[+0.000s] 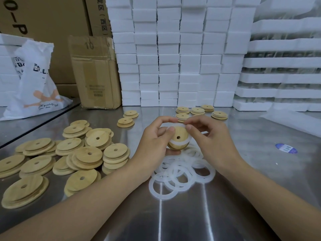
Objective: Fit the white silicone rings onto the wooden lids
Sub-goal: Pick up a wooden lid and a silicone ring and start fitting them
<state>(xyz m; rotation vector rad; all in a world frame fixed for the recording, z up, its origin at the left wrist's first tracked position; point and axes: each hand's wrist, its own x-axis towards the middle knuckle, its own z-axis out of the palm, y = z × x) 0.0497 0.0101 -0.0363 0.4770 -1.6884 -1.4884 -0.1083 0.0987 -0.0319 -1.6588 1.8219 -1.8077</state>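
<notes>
I hold one wooden lid [178, 136] with a centre hole above the steel table, tilted toward me. A white silicone ring [180, 142] lies partly around its raised step. My left hand [154, 141] grips the lid from the left, with its thumb on the lid's face. My right hand [208, 136] pinches the ring at the lid's upper edge. Beneath my hands lies a loose heap of white rings [180, 173]. A pile of bare wooden lids [69, 153] spreads at the left. Several lids [198, 111] sit behind my hands, and whether they carry rings I cannot tell.
Stacks of white foam blocks [173, 58] wall off the back. A cardboard box [95, 72] and a white printed bag [36, 80] stand at the back left. Two lid pairs [127, 118] lie mid-table. A blue sticker [286, 148] marks the table [260, 153] at right.
</notes>
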